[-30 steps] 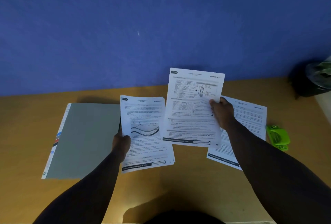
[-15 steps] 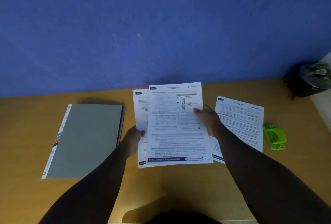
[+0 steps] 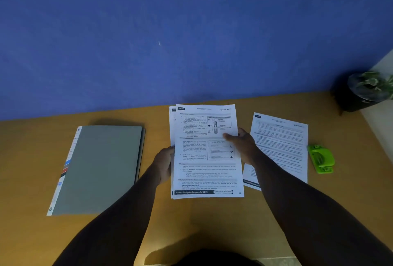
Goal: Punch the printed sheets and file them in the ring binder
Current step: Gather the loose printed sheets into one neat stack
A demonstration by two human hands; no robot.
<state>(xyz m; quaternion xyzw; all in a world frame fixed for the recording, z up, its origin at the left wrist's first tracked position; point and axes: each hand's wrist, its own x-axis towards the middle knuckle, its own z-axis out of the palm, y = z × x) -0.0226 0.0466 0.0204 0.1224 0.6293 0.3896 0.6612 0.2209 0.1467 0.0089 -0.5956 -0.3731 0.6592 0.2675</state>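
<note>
Printed sheets (image 3: pixel 204 159) sit between left hand (image 3: pixel 164 164) and right hand (image 3: pixel 244 145) grips.

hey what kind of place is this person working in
Probably a home or office desk: a wooden desk against a blue wall, with a grey ring binder, printed sheets and a green hole punch.

A dimly lit wooden desk (image 3: pixel 212 223) stands against a deep blue wall (image 3: pixel 191 31), a potted plant (image 3: pixel 365 91) at its corner.
</note>
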